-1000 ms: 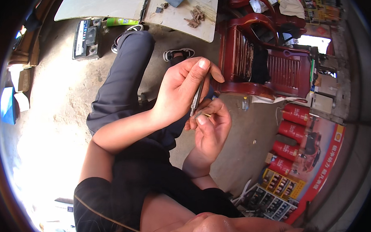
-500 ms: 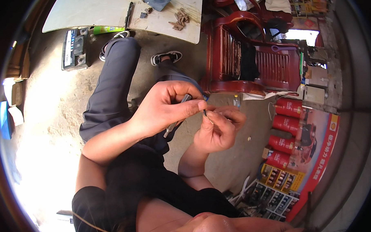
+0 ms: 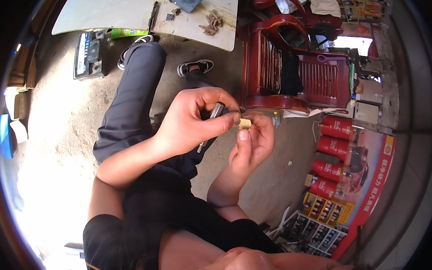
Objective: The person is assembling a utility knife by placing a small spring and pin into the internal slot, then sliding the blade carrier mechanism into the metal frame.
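Note:
My left hand is closed round a short metal rod; its thick faceted end shows above the thumb and its thin tip points down below the palm. The thumb and forefinger of that hand pinch at a small yellowish piece, and a tiny dark bit between them is too small to name. My right hand grips the same yellowish piece between thumb and fingers. The fingertips of both hands meet there, above my lap.
A pale table at the far side bears a dark flat slab and several brown pieces. A battery stands on the floor at left. A red wooden chair is at right, near red cylinders.
My right hand has turned and its fingers have opened out somewhat, so the yellowish piece now shows broad side up. My left hand has shifted slightly, still holding the rod.

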A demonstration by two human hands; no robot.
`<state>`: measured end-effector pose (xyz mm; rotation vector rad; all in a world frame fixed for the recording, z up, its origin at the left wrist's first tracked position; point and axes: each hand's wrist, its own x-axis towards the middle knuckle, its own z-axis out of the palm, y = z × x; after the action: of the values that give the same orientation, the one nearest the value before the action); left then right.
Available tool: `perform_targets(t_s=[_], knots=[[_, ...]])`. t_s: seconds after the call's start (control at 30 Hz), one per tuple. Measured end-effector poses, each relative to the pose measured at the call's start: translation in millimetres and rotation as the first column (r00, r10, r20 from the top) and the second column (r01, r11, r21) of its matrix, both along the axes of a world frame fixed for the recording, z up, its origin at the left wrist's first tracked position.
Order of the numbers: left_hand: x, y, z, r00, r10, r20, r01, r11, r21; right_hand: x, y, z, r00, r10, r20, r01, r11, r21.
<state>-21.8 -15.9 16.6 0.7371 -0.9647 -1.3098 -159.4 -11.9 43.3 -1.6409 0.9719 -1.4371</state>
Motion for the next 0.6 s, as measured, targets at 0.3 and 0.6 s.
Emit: perform_targets(t_s=[0.3,0.6], knots=[[7.0,-2.8,6.4,0.993,-0.068,0.094,0.067,0.998,0.015,6.5,-0.2,1.4,0.996,-0.018,0.084,0.002,0.984,0.180],[0.3,-7.4,11.1,0.945,-0.039,-0.324,0.041,0.999,-0.001,13.5,15.0,2.9,0.984,0.142,0.106,-0.171,0.918,0.358]])
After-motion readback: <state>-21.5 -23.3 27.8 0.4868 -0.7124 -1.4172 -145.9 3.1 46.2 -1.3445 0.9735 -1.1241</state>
